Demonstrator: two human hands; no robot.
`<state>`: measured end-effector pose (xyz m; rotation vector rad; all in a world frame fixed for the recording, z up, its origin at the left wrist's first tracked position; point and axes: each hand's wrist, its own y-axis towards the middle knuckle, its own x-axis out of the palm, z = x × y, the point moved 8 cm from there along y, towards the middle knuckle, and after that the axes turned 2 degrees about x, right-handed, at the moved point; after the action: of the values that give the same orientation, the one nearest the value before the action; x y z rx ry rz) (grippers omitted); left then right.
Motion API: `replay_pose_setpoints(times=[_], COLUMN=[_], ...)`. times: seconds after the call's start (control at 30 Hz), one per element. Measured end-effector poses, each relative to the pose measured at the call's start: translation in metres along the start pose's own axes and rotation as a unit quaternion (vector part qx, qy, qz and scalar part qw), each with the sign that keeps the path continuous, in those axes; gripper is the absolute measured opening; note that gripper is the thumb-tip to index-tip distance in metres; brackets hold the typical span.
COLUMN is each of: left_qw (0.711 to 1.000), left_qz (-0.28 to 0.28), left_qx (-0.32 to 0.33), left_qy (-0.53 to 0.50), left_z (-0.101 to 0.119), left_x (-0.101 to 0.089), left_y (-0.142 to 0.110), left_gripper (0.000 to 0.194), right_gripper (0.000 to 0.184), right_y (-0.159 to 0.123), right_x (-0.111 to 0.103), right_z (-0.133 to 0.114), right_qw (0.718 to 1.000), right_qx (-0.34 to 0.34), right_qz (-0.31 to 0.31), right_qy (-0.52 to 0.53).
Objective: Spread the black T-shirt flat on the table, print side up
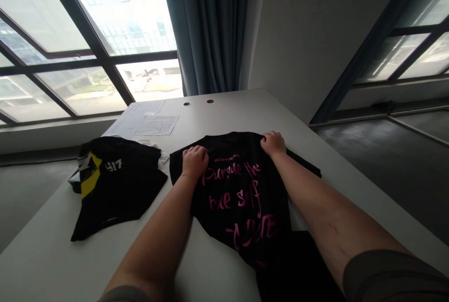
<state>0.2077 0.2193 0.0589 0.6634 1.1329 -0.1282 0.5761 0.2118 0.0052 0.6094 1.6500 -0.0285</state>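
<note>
A black T-shirt [231, 189] with pink lettering lies spread on the white table, its lower part reaching toward me. My left hand [195, 160] rests on its upper left area, fingers curled into the cloth. At the upper right shoulder, my right hand [273, 143] grips the fabric with bent fingers. One dark sleeve shows beyond my right wrist. Left of my left arm lies a second black garment [129, 185] with a yellow patch and white print, touched by neither hand.
Printed paper sheets [156, 125] lie on the far left of the white table [224, 117]. Two round cable holes [210, 101] sit near its far edge. Behind are a blue curtain [210, 30], large windows [119, 11] and a pale wall [315, 25].
</note>
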Motion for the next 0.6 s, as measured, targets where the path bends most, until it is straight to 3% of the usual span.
replay_pose_setpoints(times=[0.07, 0.17, 0.27, 0.37, 0.47, 0.53, 0.6], left_qw=[0.998, 0.974, 0.929, 0.911, 0.909, 0.913, 0.921], left_qz=[0.005, -0.057, -0.151, -0.188, -0.200, -0.202, -0.199], left_qx=[0.059, 0.192, 0.297, 0.315, 0.315, 0.303, 0.281], left_qy=[-0.036, -0.102, -0.162, -0.187, -0.184, -0.181, -0.183], left_z=[0.021, 0.066, 0.099, 0.107, 0.102, 0.097, 0.090], left_x=[-0.019, -0.036, -0.044, -0.054, -0.059, -0.057, -0.050], left_y=[-0.026, -0.079, -0.136, -0.171, -0.185, -0.187, -0.184], left_gripper=[0.020, 0.022, 0.026, 0.042, 0.051, 0.041, 0.030], right_gripper=[0.039, 0.036, 0.032, 0.027, 0.025, 0.023, 0.023], right_y=[0.000, -0.009, -0.036, -0.080, -0.129, -0.170, -0.207], right_x=[-0.003, -0.024, -0.070, -0.119, -0.135, -0.132, -0.126], right_z=[-0.002, -0.009, -0.014, -0.011, -0.029, -0.054, -0.072], right_qw=[1.000, 0.994, 0.965, 0.932, 0.927, 0.911, 0.898], right_qx=[-0.002, -0.037, -0.098, -0.134, -0.211, -0.294, -0.325], right_qz=[0.012, 0.071, 0.170, 0.232, 0.134, 0.036, -0.028], right_qy=[0.017, 0.074, 0.171, 0.245, 0.280, 0.287, 0.294])
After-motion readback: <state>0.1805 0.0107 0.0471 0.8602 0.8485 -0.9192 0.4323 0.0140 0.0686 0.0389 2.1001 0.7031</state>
